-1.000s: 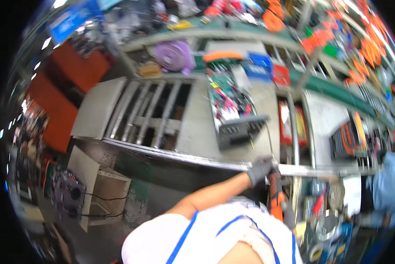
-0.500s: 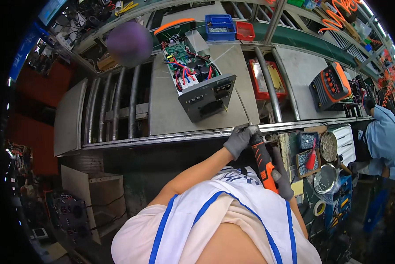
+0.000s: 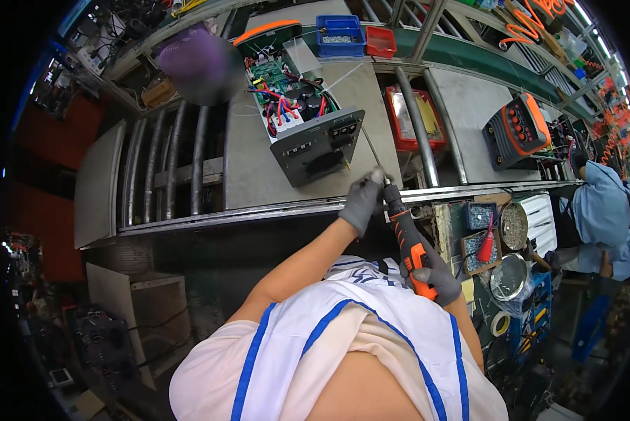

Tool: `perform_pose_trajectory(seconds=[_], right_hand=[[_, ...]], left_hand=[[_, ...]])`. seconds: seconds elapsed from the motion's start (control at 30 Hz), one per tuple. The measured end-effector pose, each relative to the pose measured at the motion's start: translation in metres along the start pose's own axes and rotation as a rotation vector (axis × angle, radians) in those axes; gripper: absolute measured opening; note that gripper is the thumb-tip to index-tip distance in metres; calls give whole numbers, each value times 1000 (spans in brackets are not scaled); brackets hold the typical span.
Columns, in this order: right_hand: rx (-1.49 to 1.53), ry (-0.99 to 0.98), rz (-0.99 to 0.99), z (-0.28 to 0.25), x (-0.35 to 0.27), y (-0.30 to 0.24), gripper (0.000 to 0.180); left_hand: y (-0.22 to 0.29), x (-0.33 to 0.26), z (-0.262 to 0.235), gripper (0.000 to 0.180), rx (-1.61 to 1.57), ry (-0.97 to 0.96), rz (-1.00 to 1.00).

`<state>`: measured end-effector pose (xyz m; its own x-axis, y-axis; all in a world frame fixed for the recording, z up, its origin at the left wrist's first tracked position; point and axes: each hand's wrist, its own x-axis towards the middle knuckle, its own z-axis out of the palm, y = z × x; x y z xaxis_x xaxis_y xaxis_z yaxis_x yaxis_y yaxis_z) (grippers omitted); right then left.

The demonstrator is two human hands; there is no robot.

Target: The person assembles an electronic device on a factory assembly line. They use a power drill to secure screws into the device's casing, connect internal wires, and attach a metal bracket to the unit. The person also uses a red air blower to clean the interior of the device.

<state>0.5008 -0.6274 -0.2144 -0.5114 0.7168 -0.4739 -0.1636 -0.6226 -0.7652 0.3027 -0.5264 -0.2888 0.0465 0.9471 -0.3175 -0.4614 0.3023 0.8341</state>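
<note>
running at left: metal rollers [image 3: 200, 158], beside a flat grey plate [image 3: 245, 165].
opened unit [image 3: 287, 109]: on that plate, circuit board and red and blue wires bare, its dark panel [image 3: 318, 147] facing near.
left hand [image 3: 360, 202]: grey-gloved, just over the near edge, fingers pinching the long shaft [image 3: 371, 147] by the tool's nose.
power driver [image 3: 401, 228]: black and orange, shaft slanting far toward the panel's right edge; i cannot tell whether its tip touches.
red bin [image 3: 399, 140]: farther off, right of the plate.
right hand [image 3: 441, 277]: gloved, near, wrapped round the driver's handle.
screw box [image 3: 475, 263]: near right.
cased unit [image 3: 518, 133]: far right, orange and dark grey.
</note>
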Motion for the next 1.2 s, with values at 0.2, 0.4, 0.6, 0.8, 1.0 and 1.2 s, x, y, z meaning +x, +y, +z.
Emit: perform_pose_trajectory(seconds=[0.2,0.4,0.6,0.8,1.0,1.2], right_hand=[[13,-47,-12,-1,7,0,103],[50,-55,-39,6,12,-4,102],[39,-54,-42,1,15,-5,102],[53,-39,-46,6,15,-8,104],[108,-44,-32,2,17,3,100],[102,-62,35,8,13,-13,89]], left_hand=[[27,37,-20,31,-136,44,93],[37,52,-22,28,-203,15,51],[41,57,-22,28,-196,32,44],[37,61,-29,25,-176,52,42],[45,62,-29,23,-173,125,-18],[49,60,-33,16,-171,134,51]])
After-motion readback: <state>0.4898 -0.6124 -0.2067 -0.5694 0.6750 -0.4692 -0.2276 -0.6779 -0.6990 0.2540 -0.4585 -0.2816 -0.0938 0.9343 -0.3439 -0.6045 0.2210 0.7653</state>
